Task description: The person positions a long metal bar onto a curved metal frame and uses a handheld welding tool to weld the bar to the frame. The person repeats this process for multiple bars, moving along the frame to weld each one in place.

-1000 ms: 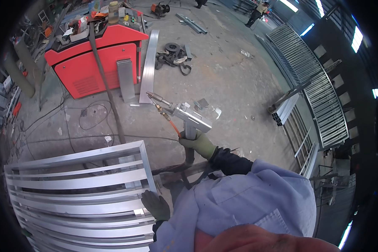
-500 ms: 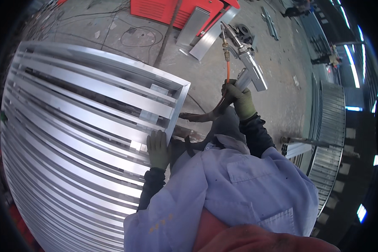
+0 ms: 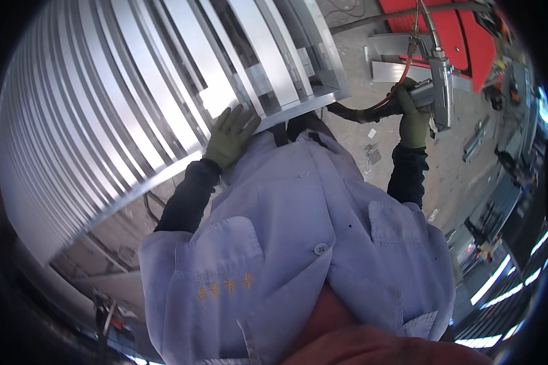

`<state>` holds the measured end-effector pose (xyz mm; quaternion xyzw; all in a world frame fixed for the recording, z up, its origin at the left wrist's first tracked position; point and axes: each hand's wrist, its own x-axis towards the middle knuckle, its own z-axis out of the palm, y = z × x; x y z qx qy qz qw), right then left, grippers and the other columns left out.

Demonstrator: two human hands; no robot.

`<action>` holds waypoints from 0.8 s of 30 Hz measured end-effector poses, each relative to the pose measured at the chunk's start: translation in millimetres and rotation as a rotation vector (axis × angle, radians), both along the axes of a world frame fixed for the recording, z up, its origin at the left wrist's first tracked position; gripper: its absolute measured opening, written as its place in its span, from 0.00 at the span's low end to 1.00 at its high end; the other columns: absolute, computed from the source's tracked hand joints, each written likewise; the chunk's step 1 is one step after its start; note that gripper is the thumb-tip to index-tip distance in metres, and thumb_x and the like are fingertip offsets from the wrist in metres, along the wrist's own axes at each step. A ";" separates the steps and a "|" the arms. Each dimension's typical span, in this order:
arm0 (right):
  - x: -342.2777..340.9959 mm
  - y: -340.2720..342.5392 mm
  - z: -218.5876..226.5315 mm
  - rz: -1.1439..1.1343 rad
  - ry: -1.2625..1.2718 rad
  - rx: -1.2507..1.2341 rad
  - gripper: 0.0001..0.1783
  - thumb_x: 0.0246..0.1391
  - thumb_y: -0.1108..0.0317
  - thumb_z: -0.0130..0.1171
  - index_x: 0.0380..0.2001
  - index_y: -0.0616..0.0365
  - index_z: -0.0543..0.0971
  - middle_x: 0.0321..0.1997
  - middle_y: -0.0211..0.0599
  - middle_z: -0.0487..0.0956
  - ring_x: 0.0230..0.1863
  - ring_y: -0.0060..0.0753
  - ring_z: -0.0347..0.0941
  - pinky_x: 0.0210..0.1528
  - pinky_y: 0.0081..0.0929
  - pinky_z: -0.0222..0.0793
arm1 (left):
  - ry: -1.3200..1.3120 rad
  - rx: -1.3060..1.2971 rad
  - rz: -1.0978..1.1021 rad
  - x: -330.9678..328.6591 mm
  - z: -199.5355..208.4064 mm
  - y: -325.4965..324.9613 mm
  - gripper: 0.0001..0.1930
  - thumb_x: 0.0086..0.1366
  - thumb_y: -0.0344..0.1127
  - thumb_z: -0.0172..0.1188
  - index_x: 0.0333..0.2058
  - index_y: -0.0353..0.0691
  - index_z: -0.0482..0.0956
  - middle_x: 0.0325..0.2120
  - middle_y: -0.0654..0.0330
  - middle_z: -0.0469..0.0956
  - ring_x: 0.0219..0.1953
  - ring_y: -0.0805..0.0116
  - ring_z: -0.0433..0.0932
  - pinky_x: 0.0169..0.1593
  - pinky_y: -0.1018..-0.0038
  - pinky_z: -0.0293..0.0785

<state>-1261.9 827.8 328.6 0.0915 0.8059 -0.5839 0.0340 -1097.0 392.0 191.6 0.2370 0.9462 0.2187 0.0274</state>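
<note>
A large panel of parallel silvery metal slats [image 3: 259, 27], set in a metal frame, fills the left and upper part of the view. My left hand [image 3: 230, 139], in an olive-green glove, lies on the panel's near edge close to the corner. Its fingers are stretched out over the slats. To the right, clear of the panel, my gloved right hand [image 3: 412, 125] is wrapped round the grip of a silver metal welding gun [image 3: 443, 91]. The gun points away from me, its slim nozzle running up to the top of the view. An orange hose [image 3: 404, 74] and a thick dark cable [image 3: 362, 114] lead to it.
Beyond the gun stands a red metal cabinet [image 3: 467, 39], with flat metal pieces [image 3: 396, 72] in front of it. Another metal length [image 3: 476, 139] lies on the concrete floor at the right. A person [image 3: 486, 248] is visible far off at the right.
My view has turned, so the panel now appears swung upright and higher. The gun and right hand appear farther right. My left hand still rests by the panel's corner.
</note>
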 end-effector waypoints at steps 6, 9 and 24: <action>-67.2 32.5 -54.1 0.304 0.016 0.182 0.16 0.63 0.69 0.70 0.52 0.63 0.84 0.40 0.33 0.85 0.40 0.24 0.82 0.43 0.27 0.79 | -0.008 -0.177 0.389 16.0 25.5 57.1 0.22 0.63 0.32 0.66 0.57 0.49 0.81 0.61 0.57 0.75 0.67 0.44 0.69 0.70 0.44 0.66; -90.4 29.0 -51.5 0.479 0.042 0.157 0.20 0.62 0.74 0.70 0.57 0.64 0.81 0.37 0.32 0.84 0.36 0.22 0.82 0.38 0.26 0.79 | -0.049 -0.260 0.523 10.4 33.7 82.0 0.18 0.62 0.33 0.68 0.52 0.46 0.82 0.56 0.57 0.79 0.63 0.46 0.74 0.68 0.45 0.69; -104.8 5.1 -63.8 0.557 -0.068 0.065 0.18 0.62 0.74 0.69 0.55 0.63 0.81 0.31 0.31 0.83 0.27 0.21 0.79 0.30 0.22 0.75 | -0.103 0.006 0.743 3.7 31.6 108.6 0.11 0.59 0.38 0.68 0.38 0.46 0.80 0.42 0.61 0.82 0.48 0.52 0.80 0.54 0.54 0.75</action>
